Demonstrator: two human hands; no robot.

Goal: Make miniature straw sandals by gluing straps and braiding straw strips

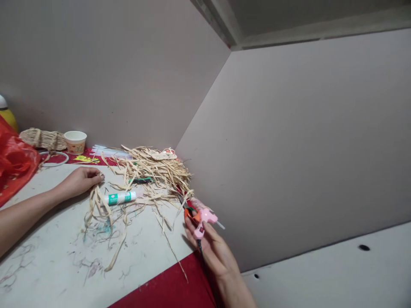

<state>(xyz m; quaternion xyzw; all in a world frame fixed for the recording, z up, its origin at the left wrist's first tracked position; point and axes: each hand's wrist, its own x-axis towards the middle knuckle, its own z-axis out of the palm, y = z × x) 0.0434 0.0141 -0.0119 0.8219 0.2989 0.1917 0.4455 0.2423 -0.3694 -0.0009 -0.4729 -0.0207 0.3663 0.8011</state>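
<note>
My left hand [81,180] rests on the white board [58,239], its fingers closed on a bunch of pale straw strips [98,201] that trails toward me. My right hand [214,250] lies at the board's right edge with its fingers touching a pink glue gun [205,217]; whether it grips the gun is unclear. Orange-handled scissors [189,210] lie right beside the gun. A white glue tube with a green label [120,198] lies between my hands. Behind it sits a loose heap of straw [154,171].
A paper cup [75,142], a woven straw piece [41,139] and a white ring [54,158] stand at the back left. A red plastic bag [14,164] is at the far left. Grey partition walls [289,149] close in behind and to the right. A red cloth [173,286] shows underneath.
</note>
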